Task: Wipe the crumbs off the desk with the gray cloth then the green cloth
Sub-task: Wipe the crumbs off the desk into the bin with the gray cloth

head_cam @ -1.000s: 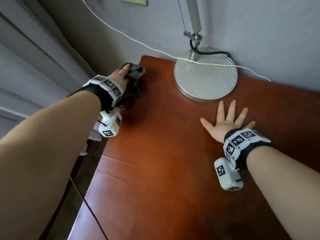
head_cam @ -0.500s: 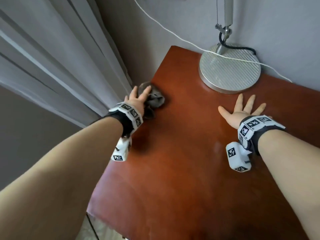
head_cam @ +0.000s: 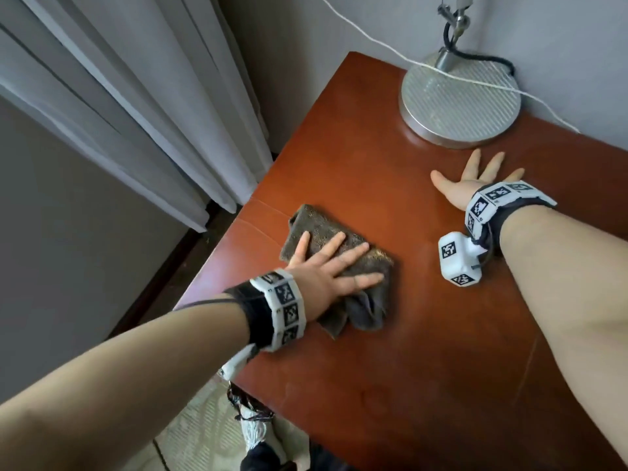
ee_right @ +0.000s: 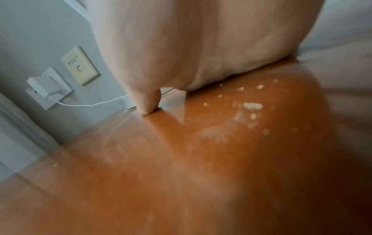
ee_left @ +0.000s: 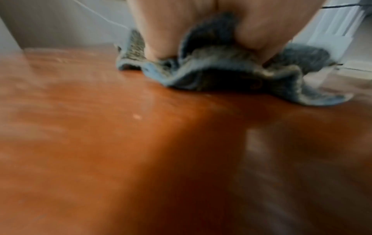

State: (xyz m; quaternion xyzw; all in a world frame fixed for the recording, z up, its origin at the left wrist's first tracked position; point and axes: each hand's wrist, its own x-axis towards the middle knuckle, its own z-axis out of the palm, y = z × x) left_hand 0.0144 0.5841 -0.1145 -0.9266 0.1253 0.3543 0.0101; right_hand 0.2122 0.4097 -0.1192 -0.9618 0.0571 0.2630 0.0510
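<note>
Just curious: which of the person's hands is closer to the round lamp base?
The right. The right hand lies flat on the desk just before the lamp base; the left hand presses the gray cloth farther off.

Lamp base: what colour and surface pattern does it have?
Silver-grey metal lamp base, its top covered in fine parallel ribbed lines; clearest in the head view.

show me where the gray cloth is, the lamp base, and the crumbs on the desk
gray cloth [head_cam: 319, 226]: head view, the flat far part beyond the fingers.
lamp base [head_cam: 462, 103]: head view, middle of the ribbed round top.
crumbs [ee_right: 252, 105]: right wrist view, the largest pale crumb.
</note>
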